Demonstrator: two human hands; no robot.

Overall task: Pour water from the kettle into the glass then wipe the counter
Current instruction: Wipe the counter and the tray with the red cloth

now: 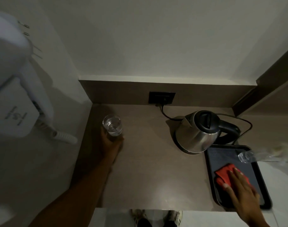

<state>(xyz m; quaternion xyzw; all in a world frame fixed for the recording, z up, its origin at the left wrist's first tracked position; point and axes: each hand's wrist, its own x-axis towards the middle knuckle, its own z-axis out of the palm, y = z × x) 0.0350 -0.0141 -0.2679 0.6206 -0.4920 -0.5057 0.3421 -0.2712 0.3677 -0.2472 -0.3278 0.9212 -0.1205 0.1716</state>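
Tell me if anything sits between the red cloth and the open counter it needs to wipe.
Only the raised rim of the black tray that the red cloth lies in, under the right hand. The counter left of it looks bare up to the glass.

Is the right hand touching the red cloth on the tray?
Touching. The head view shows the right hand lying flat on the red cloth, fingers overlapping it with no gap, on the tray.

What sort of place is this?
Probably a hotel room's drinks counter: a wall-mounted hairdryer, a plugged-in kettle and a tray with a spare glass.
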